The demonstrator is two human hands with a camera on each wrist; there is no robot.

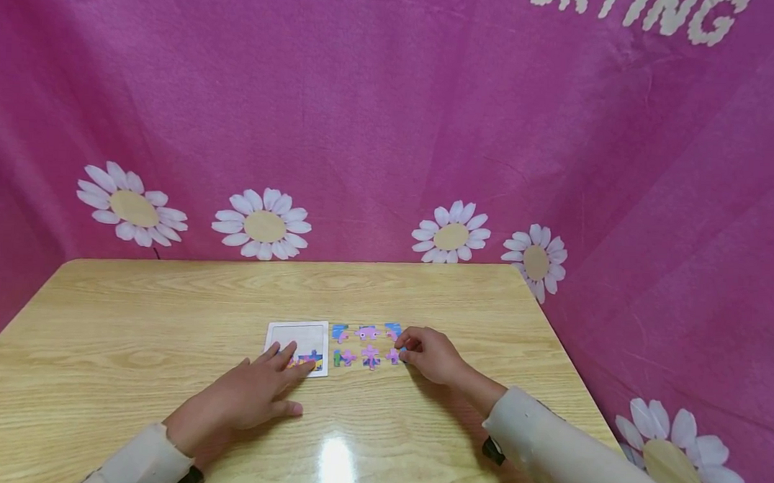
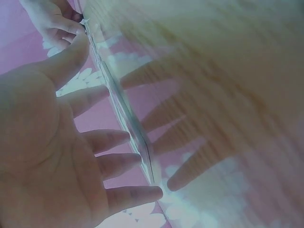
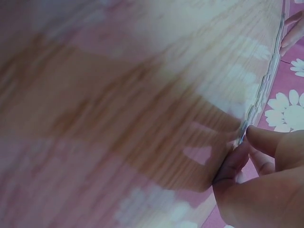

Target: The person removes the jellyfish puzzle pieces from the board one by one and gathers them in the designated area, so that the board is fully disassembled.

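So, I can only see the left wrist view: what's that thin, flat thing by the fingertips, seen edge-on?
Observer: The head view shows it from above: it's a white-rimmed puzzle tray with some fitted pieces on its near side.

Visitor: Oh! And that other hand in my top left corner, what is it doing?

Observer: The right hand seems to pinch a loose piece, the one at the right end of the nearer row beside the tray.
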